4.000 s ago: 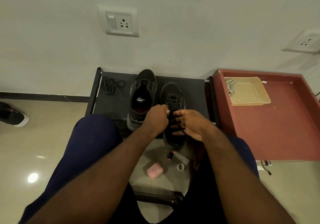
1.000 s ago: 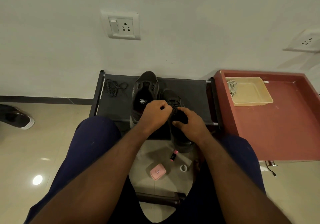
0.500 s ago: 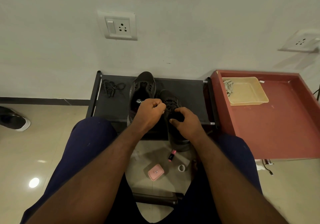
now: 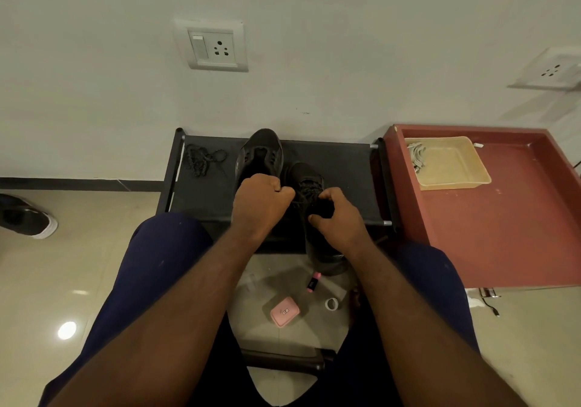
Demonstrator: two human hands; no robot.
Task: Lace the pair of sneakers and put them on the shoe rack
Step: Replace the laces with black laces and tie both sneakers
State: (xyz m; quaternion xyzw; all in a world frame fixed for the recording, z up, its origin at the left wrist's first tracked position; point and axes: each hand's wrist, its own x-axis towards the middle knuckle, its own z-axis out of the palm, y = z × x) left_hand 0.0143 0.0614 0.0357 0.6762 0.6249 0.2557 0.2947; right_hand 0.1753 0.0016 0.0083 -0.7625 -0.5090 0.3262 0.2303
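Both busy: left hand (image 4: 261,205) pinches black lace (image 4: 306,187), right hand (image 4: 339,224) grips sneaker (image 4: 325,254); pink case's (image 4: 284,311) mark unreadable.

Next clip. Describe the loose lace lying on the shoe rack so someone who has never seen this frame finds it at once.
Find the black shoe rack against the white wall, left of the red table. At its left end, left of the rear sneaker, lies the loose lace. It is a tangled black bundle lying free, unlike the threaded lace in the front sneaker.
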